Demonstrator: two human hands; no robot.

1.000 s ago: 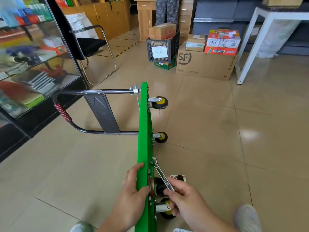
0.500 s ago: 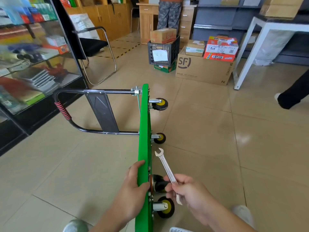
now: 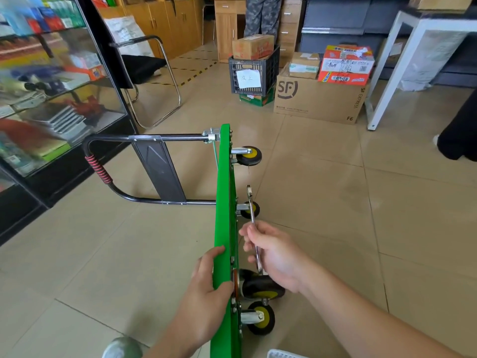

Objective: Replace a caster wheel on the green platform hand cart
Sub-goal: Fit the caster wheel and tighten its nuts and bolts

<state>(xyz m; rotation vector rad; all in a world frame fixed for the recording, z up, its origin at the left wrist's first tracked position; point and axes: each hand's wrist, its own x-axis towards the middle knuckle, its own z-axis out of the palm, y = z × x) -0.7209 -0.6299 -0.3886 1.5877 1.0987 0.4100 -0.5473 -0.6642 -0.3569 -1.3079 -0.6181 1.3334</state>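
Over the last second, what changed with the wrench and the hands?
The right hand lifted the wrench off the underside of the green deck, up from beside the near casters. Its open end now points up and away, clear of the deck. The hand kept gripping the shaft throughout. Unchanged: the left hand grips the deck's edge, and the deck stands on its side.

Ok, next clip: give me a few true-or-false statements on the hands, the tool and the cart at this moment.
1. The green cart stands on its edge, casters pointing right. True.
2. The right hand holds a screwdriver. False: it holds a wrench.
3. The left hand grips the cart's upper edge. True.
4. The wrench's top end sits on a bolt. False: it is raised in the air beside the cart.
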